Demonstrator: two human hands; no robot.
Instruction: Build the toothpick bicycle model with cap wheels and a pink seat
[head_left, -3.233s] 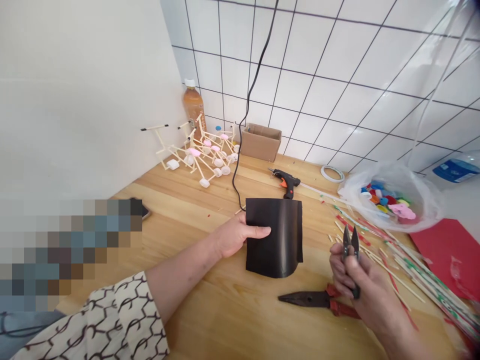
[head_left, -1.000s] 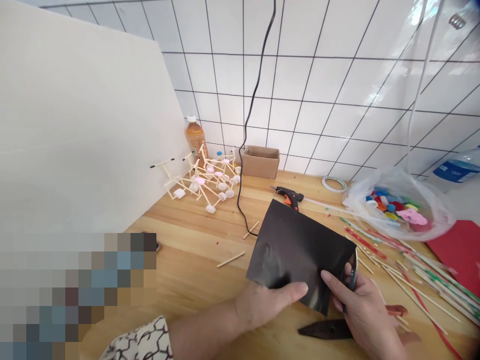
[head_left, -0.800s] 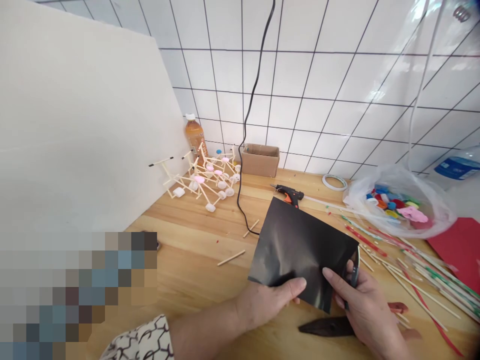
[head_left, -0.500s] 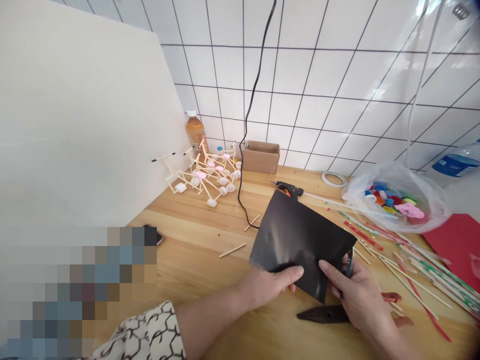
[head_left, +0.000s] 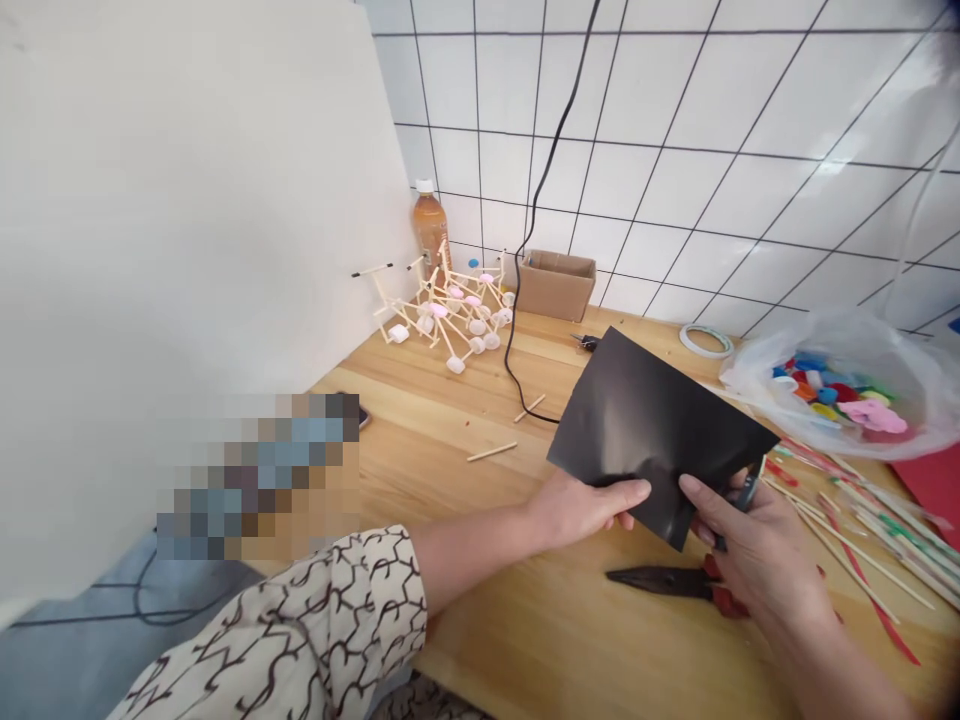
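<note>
A black sheet [head_left: 660, 425], stiff-looking and slightly glossy, is held tilted above the table by both hands. My left hand [head_left: 592, 505] pinches its near left edge, thumb on top. My right hand [head_left: 757, 540] grips the near right edge, also thumb on top. Within the right fingers sits a slim dark object [head_left: 748, 487], partly hidden, whose kind I cannot make out. Below the right hand lie scissors [head_left: 664, 580] with dark blades and red handles, partly covered by that hand. Behind the sheet's far corner the tip of a glue gun [head_left: 587, 342] peeks out.
Stick models with bottle-cap-like discs [head_left: 457, 310] stand at the back left beside a drink bottle [head_left: 430, 225] and a cardboard box [head_left: 556, 285]. A tape roll [head_left: 706, 341], a plastic bag of colourful caps [head_left: 847, 390] and loose sticks [head_left: 892, 530] lie right. A black cable [head_left: 540, 200] hangs down.
The camera view has shifted, so everything appears farther right and higher. Both hands keep their hold on the black sheet, which now hides most of the glue gun.
</note>
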